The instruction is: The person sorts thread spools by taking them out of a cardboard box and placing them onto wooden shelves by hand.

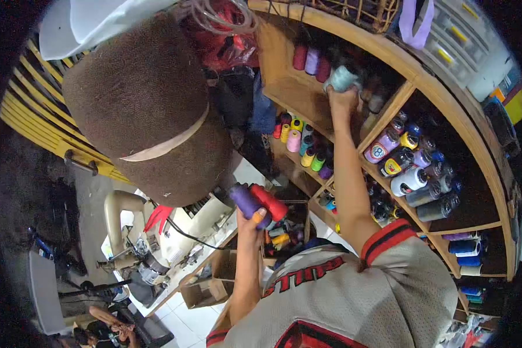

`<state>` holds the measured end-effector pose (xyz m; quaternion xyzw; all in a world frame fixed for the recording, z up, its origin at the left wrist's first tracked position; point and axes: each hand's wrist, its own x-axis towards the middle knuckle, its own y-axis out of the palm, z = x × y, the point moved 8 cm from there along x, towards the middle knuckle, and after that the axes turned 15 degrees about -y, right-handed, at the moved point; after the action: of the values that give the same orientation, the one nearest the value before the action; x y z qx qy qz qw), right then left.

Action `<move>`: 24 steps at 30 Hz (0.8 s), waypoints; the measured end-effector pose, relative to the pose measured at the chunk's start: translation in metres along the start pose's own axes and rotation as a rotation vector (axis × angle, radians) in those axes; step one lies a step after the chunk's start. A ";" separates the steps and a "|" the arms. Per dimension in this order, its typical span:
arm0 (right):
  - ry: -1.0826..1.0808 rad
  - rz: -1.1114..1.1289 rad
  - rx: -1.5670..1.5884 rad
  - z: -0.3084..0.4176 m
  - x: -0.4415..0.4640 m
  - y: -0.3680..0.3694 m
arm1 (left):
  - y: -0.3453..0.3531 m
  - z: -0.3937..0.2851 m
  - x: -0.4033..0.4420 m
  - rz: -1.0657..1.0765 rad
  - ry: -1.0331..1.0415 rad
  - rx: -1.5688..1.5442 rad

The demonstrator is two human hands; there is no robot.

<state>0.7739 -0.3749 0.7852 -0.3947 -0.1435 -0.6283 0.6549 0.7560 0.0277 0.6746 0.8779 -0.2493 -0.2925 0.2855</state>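
My right hand (343, 100) reaches into an upper wooden shelf compartment, its fingers closed on a pale blue thread cone (342, 78). Beside it in that compartment stand a dark red cone (300, 57), a lilac cone (312, 61) and another dark red one. Lower and to the left, my left hand (250, 223) grips a purple thread cone (246, 200). A red thread cone (268, 202) lies against the purple one, also in that hand's hold, though how the fingers meet it is partly hidden.
The curved wooden shelf (475, 110) holds bottles (409, 181) and small thread cones (293, 140). A large brown padded object (139, 104) fills the upper left. Below it is a sewing machine (185, 232). A cardboard box (206, 293) sits near the floor; another person (107, 330) shows at lower left.
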 end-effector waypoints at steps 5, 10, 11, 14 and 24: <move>-0.012 -0.006 -0.118 -0.034 0.014 0.038 | -0.010 0.003 -0.004 -0.012 0.020 -0.032; -0.156 -0.017 -0.153 -0.010 0.009 0.021 | -0.017 0.007 0.002 -0.027 0.009 -0.040; -0.184 -0.007 -0.133 -0.005 0.008 0.018 | -0.018 0.008 0.002 -0.036 -0.010 -0.020; -0.015 0.084 -0.202 -0.021 0.004 0.027 | 0.001 0.001 -0.002 -0.020 0.002 0.011; -0.136 1.403 0.586 0.109 -0.190 -0.046 | 0.058 -0.035 0.031 0.087 0.041 0.115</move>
<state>0.7322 -0.1592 0.7415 -0.2415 -0.0600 0.0244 0.9682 0.7855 -0.0197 0.7240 0.8870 -0.2976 -0.2472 0.2521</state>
